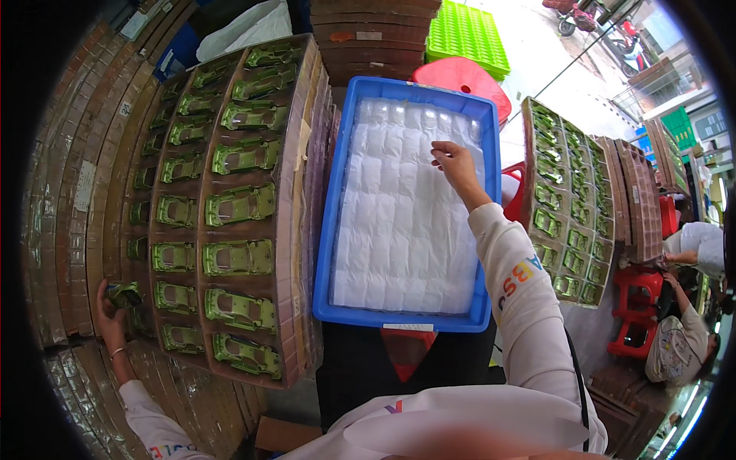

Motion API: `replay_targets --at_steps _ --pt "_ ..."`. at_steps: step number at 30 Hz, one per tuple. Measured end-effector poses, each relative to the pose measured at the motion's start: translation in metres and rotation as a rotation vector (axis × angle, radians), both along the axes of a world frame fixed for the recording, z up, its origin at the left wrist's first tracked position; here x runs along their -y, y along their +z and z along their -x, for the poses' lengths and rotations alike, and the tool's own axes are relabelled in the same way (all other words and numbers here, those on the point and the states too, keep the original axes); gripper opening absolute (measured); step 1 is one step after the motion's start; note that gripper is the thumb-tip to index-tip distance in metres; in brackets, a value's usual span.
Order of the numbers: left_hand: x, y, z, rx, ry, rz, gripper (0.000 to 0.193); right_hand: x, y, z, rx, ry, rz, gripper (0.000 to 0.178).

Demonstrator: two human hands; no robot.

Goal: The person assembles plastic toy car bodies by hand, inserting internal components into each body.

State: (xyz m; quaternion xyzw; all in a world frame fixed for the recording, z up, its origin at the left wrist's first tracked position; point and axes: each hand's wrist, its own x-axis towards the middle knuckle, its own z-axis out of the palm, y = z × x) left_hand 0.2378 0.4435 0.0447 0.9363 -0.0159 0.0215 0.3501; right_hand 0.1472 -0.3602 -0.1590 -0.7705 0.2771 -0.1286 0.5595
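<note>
Left hand (pixel 110 313) — green car shell (pixel 126 296) held | right hand (pixel 454 162) — over blue bin (pixel 335 199)

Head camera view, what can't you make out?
All in the head view:
Anything beneath the white sheet in the blue tub: the sheet covers it.
The full shape of the green piece in the left hand: partly hidden by that hand.
Whether the right hand pinches anything: too small.

My sleeves (pixel 529 322) are matt cloth; the tub (pixel 327 249) looks smooth, glossy plastic, the sheet (pixel 406 222) wrinkled, the car shells (pixel 244 205) shiny.
</note>
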Motion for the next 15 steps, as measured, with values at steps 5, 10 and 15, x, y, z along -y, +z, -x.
replay_targets --at_steps 5,10,15 --pt "0.033 0.007 0.026 0.088 0.144 0.526 0.064 -0.034 -0.016 -0.057 0.059 0.124 0.173 0.025" --pt "0.079 -0.026 0.046 -0.163 -0.138 1.307 0.050 -0.062 -0.012 -0.087 0.003 0.143 0.475 0.028" --pt "0.204 -0.015 0.062 -0.315 -0.260 1.533 0.058 -0.093 -0.003 -0.111 -0.068 0.233 0.783 0.029"
